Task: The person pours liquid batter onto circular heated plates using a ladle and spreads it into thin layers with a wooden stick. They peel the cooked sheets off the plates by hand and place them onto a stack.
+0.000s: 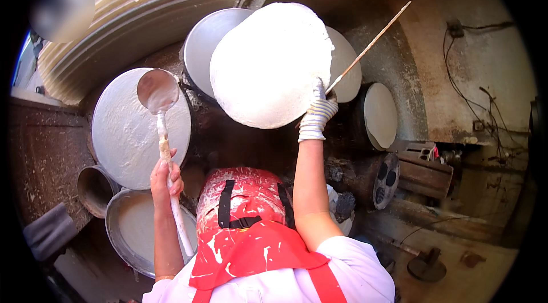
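From where I stood, the ladle (158, 93) had a round metal bowl filmed with white and a long, smeared handle; its bowl hung over a pale round plate (123, 134), pointing forward, the long axis slanting slightly rightward toward the handle's end. The left hand (166, 179) had its fingers wrapped round that handle. The right hand (318, 111) clenched a thin stick (371, 41) at the edge of a bright white sheet (271, 66); whether it also pinched the sheet I couldn't tell. A grey-rimmed tub (109, 226) held pale liquid (136, 229)
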